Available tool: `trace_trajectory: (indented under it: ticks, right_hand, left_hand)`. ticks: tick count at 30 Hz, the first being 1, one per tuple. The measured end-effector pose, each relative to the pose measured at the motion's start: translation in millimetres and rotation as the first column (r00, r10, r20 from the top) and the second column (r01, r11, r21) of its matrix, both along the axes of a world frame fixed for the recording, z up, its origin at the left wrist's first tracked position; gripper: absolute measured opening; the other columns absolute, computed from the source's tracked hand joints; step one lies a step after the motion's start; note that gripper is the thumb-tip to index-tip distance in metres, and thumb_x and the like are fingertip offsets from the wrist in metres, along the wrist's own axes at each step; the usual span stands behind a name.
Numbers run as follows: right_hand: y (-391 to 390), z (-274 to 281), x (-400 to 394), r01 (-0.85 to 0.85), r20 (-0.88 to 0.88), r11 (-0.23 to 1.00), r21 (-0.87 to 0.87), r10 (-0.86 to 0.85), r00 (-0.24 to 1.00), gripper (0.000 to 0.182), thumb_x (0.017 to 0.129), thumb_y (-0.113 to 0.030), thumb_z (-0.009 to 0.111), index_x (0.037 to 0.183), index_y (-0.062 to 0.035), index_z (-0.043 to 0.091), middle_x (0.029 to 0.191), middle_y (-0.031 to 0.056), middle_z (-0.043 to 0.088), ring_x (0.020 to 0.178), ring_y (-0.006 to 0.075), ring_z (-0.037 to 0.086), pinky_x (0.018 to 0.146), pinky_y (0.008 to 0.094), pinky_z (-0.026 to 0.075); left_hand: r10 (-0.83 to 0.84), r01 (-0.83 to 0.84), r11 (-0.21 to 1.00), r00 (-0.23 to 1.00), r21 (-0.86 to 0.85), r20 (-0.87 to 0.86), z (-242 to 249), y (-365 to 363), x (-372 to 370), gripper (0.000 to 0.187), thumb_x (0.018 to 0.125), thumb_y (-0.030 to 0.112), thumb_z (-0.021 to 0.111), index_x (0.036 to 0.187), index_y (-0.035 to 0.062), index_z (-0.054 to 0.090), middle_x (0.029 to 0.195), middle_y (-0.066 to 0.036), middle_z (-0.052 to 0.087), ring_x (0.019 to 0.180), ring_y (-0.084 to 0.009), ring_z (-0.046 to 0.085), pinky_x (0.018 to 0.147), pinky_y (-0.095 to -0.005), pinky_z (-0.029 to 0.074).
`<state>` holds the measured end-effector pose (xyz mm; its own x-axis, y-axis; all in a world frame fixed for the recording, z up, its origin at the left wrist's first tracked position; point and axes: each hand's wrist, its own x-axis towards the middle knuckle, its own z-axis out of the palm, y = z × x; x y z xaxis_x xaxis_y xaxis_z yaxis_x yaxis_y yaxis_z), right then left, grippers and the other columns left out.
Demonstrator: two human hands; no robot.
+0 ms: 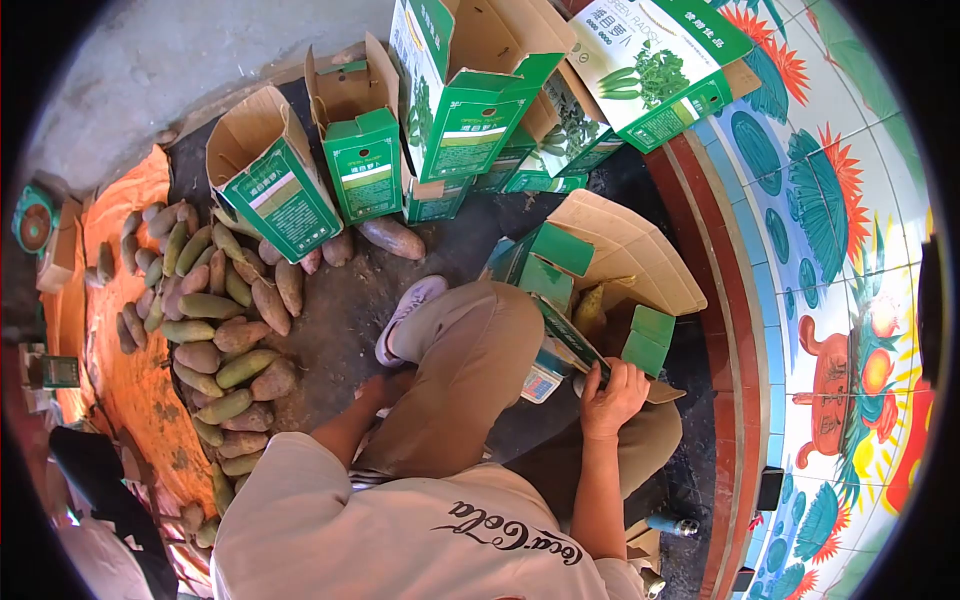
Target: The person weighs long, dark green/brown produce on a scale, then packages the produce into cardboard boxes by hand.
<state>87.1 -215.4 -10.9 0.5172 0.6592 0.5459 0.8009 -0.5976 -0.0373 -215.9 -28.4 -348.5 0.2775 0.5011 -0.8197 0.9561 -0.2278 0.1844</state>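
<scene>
My right hand (612, 398) is closed on the near edge of an open green-and-white cardboard box (640, 255), which stands by my knees with its flaps spread. Inside that box a greenish radish (591, 312) shows; the deeper part is hidden. My left hand (374, 392) is low beside my bent leg, near the shoe, and its fingers are mostly out of sight. To the left of it lies a spread of green radishes (248, 368) mixed with reddish-brown tubers (270, 306).
Several more green-and-white boxes (362, 165) stand open at the back. An orange sheet (130, 370) covers the floor at left. A curved tiled ledge (735, 400) and a painted tile wall (820, 260) bound the right side. A bottle (672, 524) lies near my right hip.
</scene>
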Motion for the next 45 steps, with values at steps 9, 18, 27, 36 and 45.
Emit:
trace_trajectory:
  ticks: [9, 18, 27, 36, 45]
  right_hand:
    - [0.5, 3.1, -2.6, -0.016, -0.012, 0.999, 0.05, 0.017, 1.0, 0.017, 0.075, -0.014, 0.07, 0.088, -0.0094, 0.058, 0.079, 0.0075, 0.057, 0.077, 0.029, 0.054, 0.069, 0.0402, 0.038]
    - [-3.3, 8.1, -7.4, -0.035, -0.063, 0.992, 0.119, 0.042, 0.997, 0.018, 0.071, -0.012, 0.07, 0.083, -0.0085, 0.057, 0.076, 0.0076, 0.053, 0.075, 0.0279, 0.052, 0.069, 0.04, 0.038]
    - [-9.9, 6.4, -9.4, -0.05, -0.069, 0.983, 0.174, 0.062, 0.996, 0.02, 0.069, -0.011, 0.071, 0.077, -0.0097, 0.052, 0.073, 0.007, 0.049, 0.072, 0.0264, 0.051, 0.068, 0.0394, 0.039]
    - [-13.1, 4.4, -9.0, -0.061, -0.068, 0.978, 0.198, 0.076, 0.995, 0.019, 0.069, -0.01, 0.07, 0.076, -0.0098, 0.052, 0.072, 0.0061, 0.049, 0.072, 0.0251, 0.051, 0.068, 0.0386, 0.039]
    - [-14.6, 2.9, -6.1, -0.076, -0.074, 0.975, 0.211, 0.094, 0.993, 0.018, 0.07, -0.012, 0.069, 0.077, -0.01, 0.053, 0.074, 0.0062, 0.051, 0.073, 0.0251, 0.052, 0.068, 0.0388, 0.039]
  left_hand:
    - [0.581, -0.526, 0.587, 0.803, -0.616, -0.131, 0.7, 24.8, -56.0, 0.053, 0.071, 0.046, 0.075, 0.11, 0.0136, 0.062, 0.103, -0.005, 0.067, 0.088, -0.018, 0.063, 0.068, -0.0336, 0.05]
    - [0.906, -0.576, 0.392, 0.378, -0.717, 0.192, 116.6, 97.1, -50.1, 0.047, 0.077, 0.038, 0.071, 0.114, 0.0125, 0.059, 0.102, -0.003, 0.066, 0.091, -0.0179, 0.062, 0.073, -0.0366, 0.048]
    - [0.608, -0.121, 0.793, 0.227, -0.598, 0.761, 342.7, 133.2, 97.4, 0.069, 0.081, 0.038, 0.066, 0.136, 0.0028, 0.043, 0.134, -0.01, 0.052, 0.124, -0.027, 0.047, 0.104, -0.0444, 0.037]
    - [-0.026, 0.183, 0.983, 0.298, -0.03, 0.954, 420.3, 62.3, 248.8, 0.065, 0.08, 0.028, 0.072, 0.133, -0.0002, 0.047, 0.125, -0.013, 0.056, 0.106, -0.0201, 0.057, 0.092, -0.0335, 0.045]
    - [-0.029, -0.07, 0.997, 0.101, 0.036, 0.995, 411.7, 54.2, 214.0, 0.042, 0.089, 0.01, 0.063, 0.128, -0.001, 0.052, 0.127, -0.015, 0.057, 0.117, -0.0219, 0.054, 0.1, -0.0333, 0.042]
